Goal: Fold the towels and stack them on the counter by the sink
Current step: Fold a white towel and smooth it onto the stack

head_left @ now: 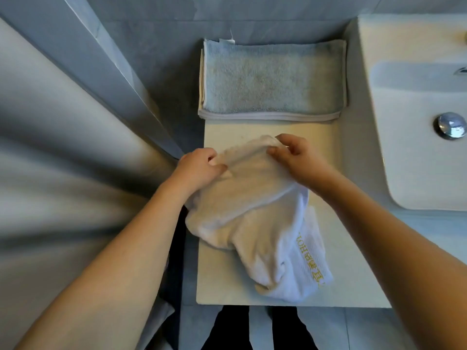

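1. Nearest the person, the white towel [252, 223] lay rumpled on the counter [326, 152], its near end bunched close to the front edge. A woven band on that end carried gold lettering — the Latin letters "HO" could be read, with other characters beside them too small to make out.

2. At the towel's far edge both hands had hold of the cloth. The left hand [199, 168] pinched the fabric between thumb and curled fingers; the right hand [293, 155] did the same, fingers curled over a raised fold. The two stood a little apart along that edge.

3. The step in hand looked like opening out this towel, not yet folding it. The next move would likely call for finding two corners and spreading the cloth flat before the first fold.

4. Beyond, against the wall, a grey towel [273, 79] lay already folded on the counter — apparently the start of the stack.

5. To the right sat the sink [409, 147], its metal drain plug [451, 125] showing.
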Motion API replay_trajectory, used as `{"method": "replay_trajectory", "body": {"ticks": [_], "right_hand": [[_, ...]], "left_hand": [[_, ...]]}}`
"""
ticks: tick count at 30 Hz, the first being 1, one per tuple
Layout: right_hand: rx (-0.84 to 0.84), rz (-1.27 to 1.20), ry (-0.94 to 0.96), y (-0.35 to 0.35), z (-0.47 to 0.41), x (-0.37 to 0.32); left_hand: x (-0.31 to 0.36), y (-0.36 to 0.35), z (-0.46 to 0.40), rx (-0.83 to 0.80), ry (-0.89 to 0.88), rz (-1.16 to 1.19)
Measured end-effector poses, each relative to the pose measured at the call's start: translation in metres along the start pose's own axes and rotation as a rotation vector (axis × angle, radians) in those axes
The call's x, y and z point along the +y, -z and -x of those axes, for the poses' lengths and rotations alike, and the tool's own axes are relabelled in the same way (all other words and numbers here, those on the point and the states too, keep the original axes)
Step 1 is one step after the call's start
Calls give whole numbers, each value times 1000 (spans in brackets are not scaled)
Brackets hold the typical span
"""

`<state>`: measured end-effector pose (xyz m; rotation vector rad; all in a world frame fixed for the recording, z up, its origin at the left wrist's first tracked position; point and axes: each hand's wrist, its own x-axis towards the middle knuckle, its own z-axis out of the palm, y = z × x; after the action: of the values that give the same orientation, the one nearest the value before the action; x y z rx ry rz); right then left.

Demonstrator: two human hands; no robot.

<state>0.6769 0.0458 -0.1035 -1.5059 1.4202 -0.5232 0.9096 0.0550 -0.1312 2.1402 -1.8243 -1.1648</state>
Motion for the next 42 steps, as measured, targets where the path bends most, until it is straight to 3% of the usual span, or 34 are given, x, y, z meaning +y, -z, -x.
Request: {"method": "replay_trajectory", "body": {"ticks": [3,5,10,13,15,17,20,22,24,25,28,30,33,35,37,38,39,40,42], "right_hand": [[356,-117,-56,29,-3,9],[479,-169,-105,46,-3,16],[440,-164,-124,48,-3,19],[429,-59,-56,49,-7,7],[421,62,-23,53,-9,0],[453,99,-10,58,-10,-1],[562,17,-108,66,-10,3],[636,-121,-235,70,-11,4],[581,-219,-305,70,-7,-2],[530,-274,-334,71,-5,-3],[259,-418,-446,70,2,-12],[199,-293,-398,71,-1,-13],[491,-406,-393,77,-26,-14],[569,-450,-446,83,-49,-20],[581,-344,-475,89,-77,-29],[628,-204,-489,87,-83,-39],[646,55,-474,88,-89,-43],[685,130,-430,91,-103,-43],[793,-40,-345,103,-129,-32]], "left_hand": [[-5,15,-2,18,-29,53],[-9,19,0,32,-19,126],[-3,22,7,184,67,488],[8,31,15,-44,105,246],[9,40,25,-90,189,260],[3,48,35,-94,272,444],[-4,52,42,-53,209,686],[-1,42,43,8,183,1039],[1,27,38,140,179,1330],[3,20,36,223,193,1345],[13,11,28,450,157,922],[21,19,22,540,47,662],[36,51,-3,616,88,481],[51,75,-28,593,196,715],[67,92,-60,544,293,987],[73,95,-77,550,278,998],[80,96,-94,574,225,933],[86,95,-111,602,164,827],[97,88,-135,626,90,535]]}}
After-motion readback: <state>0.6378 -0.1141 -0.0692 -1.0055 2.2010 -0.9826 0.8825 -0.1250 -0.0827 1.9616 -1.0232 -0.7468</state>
